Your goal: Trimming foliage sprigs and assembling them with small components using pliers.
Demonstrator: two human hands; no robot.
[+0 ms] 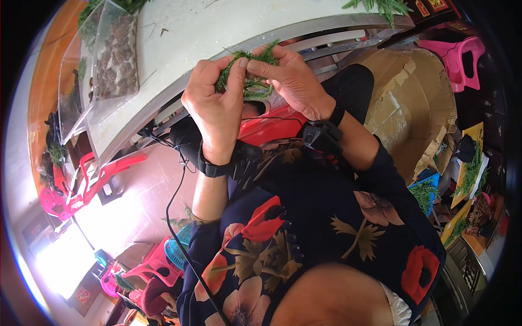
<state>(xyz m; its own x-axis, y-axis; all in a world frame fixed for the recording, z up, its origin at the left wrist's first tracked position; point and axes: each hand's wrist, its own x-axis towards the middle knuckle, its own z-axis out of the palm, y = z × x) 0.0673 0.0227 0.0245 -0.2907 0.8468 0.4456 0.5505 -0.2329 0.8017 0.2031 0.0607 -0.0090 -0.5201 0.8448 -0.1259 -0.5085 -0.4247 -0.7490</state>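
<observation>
At 12 o'clock, 2 hands work close together: the left hand (215, 95) and the right hand (299, 84) each pinch the green needle-leaved sprig (258, 89) between thumb and fingers, thumb tips meeting over it. The sprig is up in the hands, at the near edge of the pale surface (190, 32). Farther out, a clear plastic box (114, 60) holding brown lumps stands at 10 o'clock, loose green sprigs (383, 6) lie at 1, and a torn cardboard box (408, 95) sits at 2, before a pink plastic chair (452, 54).
</observation>
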